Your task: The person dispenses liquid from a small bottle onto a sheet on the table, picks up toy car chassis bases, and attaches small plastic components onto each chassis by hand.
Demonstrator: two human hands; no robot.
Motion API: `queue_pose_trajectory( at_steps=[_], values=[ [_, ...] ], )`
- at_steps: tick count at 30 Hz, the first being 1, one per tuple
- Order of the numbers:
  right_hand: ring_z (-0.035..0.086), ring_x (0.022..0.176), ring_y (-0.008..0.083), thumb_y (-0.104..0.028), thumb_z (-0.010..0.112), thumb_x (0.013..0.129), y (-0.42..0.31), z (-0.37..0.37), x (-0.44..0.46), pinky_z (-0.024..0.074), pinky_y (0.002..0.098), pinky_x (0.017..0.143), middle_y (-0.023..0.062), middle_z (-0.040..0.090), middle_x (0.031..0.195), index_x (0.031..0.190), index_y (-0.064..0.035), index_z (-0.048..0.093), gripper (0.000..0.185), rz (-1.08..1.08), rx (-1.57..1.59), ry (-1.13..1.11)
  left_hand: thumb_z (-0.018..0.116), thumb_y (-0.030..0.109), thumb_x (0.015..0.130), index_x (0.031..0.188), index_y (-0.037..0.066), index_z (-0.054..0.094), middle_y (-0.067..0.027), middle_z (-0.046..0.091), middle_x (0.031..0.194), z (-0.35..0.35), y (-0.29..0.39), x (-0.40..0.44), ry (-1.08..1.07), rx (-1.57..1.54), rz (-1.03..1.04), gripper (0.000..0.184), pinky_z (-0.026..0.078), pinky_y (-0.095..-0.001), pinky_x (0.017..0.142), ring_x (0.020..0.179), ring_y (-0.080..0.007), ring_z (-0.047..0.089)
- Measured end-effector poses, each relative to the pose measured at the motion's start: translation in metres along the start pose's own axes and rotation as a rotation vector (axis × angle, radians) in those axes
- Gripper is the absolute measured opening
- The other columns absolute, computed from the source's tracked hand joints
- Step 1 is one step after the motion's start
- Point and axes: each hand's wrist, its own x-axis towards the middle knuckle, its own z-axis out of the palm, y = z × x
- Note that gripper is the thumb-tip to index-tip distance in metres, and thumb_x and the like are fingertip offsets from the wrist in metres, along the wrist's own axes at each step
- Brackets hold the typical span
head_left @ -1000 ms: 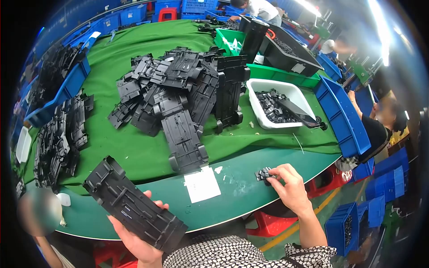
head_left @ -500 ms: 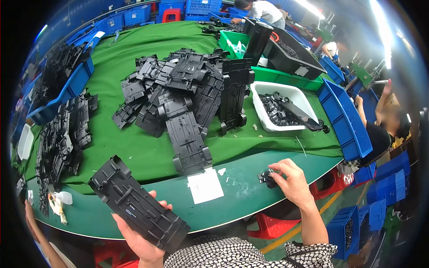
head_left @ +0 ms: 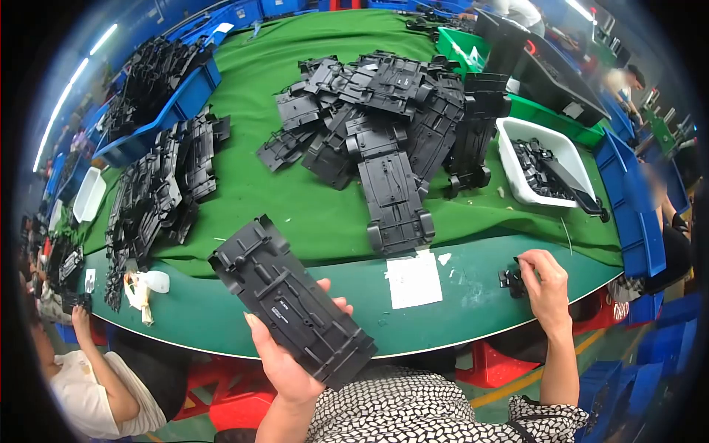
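My left hand (head_left: 289, 371) grips a black plastic toy-car chassis (head_left: 299, 304) by its lower end. The chassis is tilted above the table's front edge, its ribbed face with small white print towards me. My right hand (head_left: 548, 286) is over the table at the right, thumb and fingers pinched together. A dark bit shows at the fingertips; it looks like a small black plastic part. Just beside these fingers, several small black parts (head_left: 508, 280) lie on the green tabletop, partly hidden by the hand.
A pile of black chassis (head_left: 391, 184) covers the green cloth (head_left: 244, 88) ahead. More stand in a row (head_left: 159, 184) at left, near a blue crate (head_left: 173, 111). A white tub (head_left: 528, 188) of black parts stands right. White paper (head_left: 415, 282) lies in front. A co-worker (head_left: 100, 391) sits at left.
My view has turned left, so the table and both hands appear farther right and higher. The chassis stays in my left hand. The right-hand fingers have risen slightly off the small parts.
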Motion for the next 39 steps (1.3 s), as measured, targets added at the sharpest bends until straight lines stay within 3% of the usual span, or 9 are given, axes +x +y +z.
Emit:
queue_pose_trajectory(
  at_steps=[3, 4, 9, 12, 20, 30, 36, 39],
  values=[
    [0.062, 0.068, 0.015, -0.001, 0.06, 0.087, -0.018, -0.001, -0.004, 0.0492, 0.0264, 0.063, 0.0087, 0.066, 0.083, 0.092, 0.0025, 0.062, 0.007, 0.496, 0.614, -0.038, 0.023, 0.06, 0.095, 0.133, 0.005, 0.041, -0.0192, 0.052, 0.125, 0.001, -0.002, 0.001, 0.022, 0.006, 0.013, 0.069, 0.048, -0.0507, 0.09, 0.098, -0.0323, 0.06],
    [0.06, 0.068, 0.0083, -0.002, 0.058, 0.089, -0.026, -0.001, -0.004, 0.0482, 0.0213, 0.063, 0.0068, 0.066, 0.083, 0.096, 0.0038, 0.062, 0.01, 0.53, 0.782, -0.092, 0.023, 0.06, 0.095, 0.133, 0.006, 0.041, -0.0191, 0.052, 0.125, 0.002, -0.001, 0.001, 0.027, 0.011, 0.014, 0.069, 0.049, -0.0506, 0.09, 0.098, -0.0322, 0.06],
    [0.063, 0.076, 0.0095, -0.003, 0.06, 0.088, -0.049, 0.006, -0.004, 0.0487, 0.0195, 0.064, 0.0072, 0.067, 0.09, 0.106, 0.0034, 0.063, 0.019, 0.605, 1.018, -0.424, 0.025, 0.058, 0.096, 0.133, 0.007, 0.042, -0.0185, 0.053, 0.124, 0.003, -0.003, 0.002, 0.004, -0.05, 0.0, 0.065, 0.049, -0.0503, 0.09, 0.098, -0.0324, 0.06],
    [0.063, 0.077, 0.0088, -0.004, 0.06, 0.088, -0.055, 0.01, -0.002, 0.0475, 0.0176, 0.062, 0.007, 0.067, 0.091, 0.11, 0.0036, 0.061, 0.023, 0.615, 1.088, -0.466, 0.024, 0.061, 0.095, 0.133, 0.007, 0.041, -0.0175, 0.053, 0.122, 0.006, -0.003, 0.002, 0.032, -0.046, 0.01, 0.068, 0.047, -0.0495, 0.089, 0.096, -0.0319, 0.059],
    [0.063, 0.075, 0.009, -0.006, 0.062, 0.088, -0.062, 0.018, 0.002, 0.0481, 0.0184, 0.063, 0.0073, 0.067, 0.088, 0.105, 0.0042, 0.062, 0.02, 0.567, 1.045, -0.515, 0.026, 0.058, 0.096, 0.134, 0.009, 0.041, -0.0176, 0.053, 0.122, 0.003, 0.001, 0.002, 0.011, -0.037, 0.013, 0.064, 0.049, -0.0511, 0.089, 0.097, -0.0316, 0.06],
    [0.064, 0.075, 0.0101, -0.007, 0.062, 0.089, -0.068, 0.024, 0.009, 0.0497, 0.0202, 0.062, 0.0082, 0.067, 0.087, 0.101, 0.0028, 0.064, 0.016, 0.462, 1.062, -0.512, 0.022, 0.064, 0.093, 0.132, 0.005, 0.042, -0.0175, 0.052, 0.123, 0.0, 0.003, 0.004, 0.034, -0.026, 0.0, 0.074, 0.048, -0.0479, 0.09, 0.099, -0.0305, 0.06],
    [0.066, 0.075, 0.0132, -0.005, 0.062, 0.088, -0.089, 0.024, 0.02, 0.0524, 0.0248, 0.065, 0.0107, 0.068, 0.09, 0.101, 0.0018, 0.065, 0.015, 0.365, 0.826, -0.412, 0.021, 0.066, 0.092, 0.133, 0.004, 0.04, -0.0179, 0.05, 0.125, -0.003, 0.002, 0.005, 0.008, -0.031, 0.001, 0.077, 0.048, -0.047, 0.09, 0.102, -0.0314, 0.058],
    [0.066, 0.074, 0.0197, 0.0, 0.063, 0.082, -0.087, 0.026, 0.026, 0.053, 0.0288, 0.067, 0.0115, 0.066, 0.089, 0.098, -0.0003, 0.064, 0.016, 0.007, 0.466, -0.414, 0.02, 0.066, 0.092, 0.133, 0.003, 0.039, -0.0181, 0.05, 0.126, -0.003, 0.002, 0.006, 0.007, -0.05, 0.004, 0.078, 0.048, -0.0469, 0.09, 0.102, -0.0317, 0.058]
  ],
)
